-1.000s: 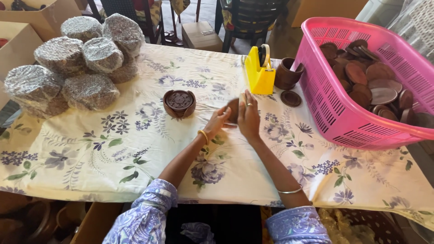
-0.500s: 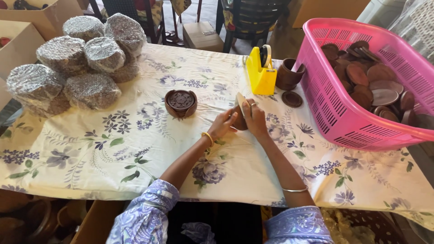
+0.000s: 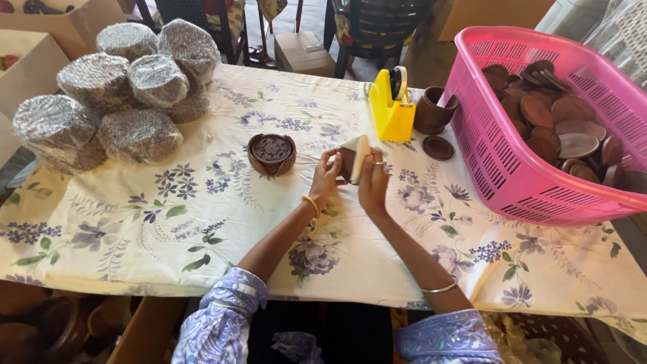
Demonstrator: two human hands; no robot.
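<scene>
Brown clay disc (image 3: 353, 159), pale-edged, held upright above mid-tabletop (image 3: 202, 222), both hands grasping it, left hand (image 3: 326, 176) and right hand (image 3: 373, 180); step looks like handling one piece; next likely needs tape dispenser (image 3: 393, 108) just beyond.

The person is wearing a long-sleeved top in pale lilac with a darker blue-purple paisley print, both sleeves pushed up to about the elbow and gathering in soft folds there. The left hand (image 3: 326, 179) is wearing a gold beaded bracelet at the wrist. The right hand (image 3: 373, 183) is wearing a thin silver bangle lower on the forearm, and a small ring is showing on one of its fingers (image 3: 379, 164)
</scene>
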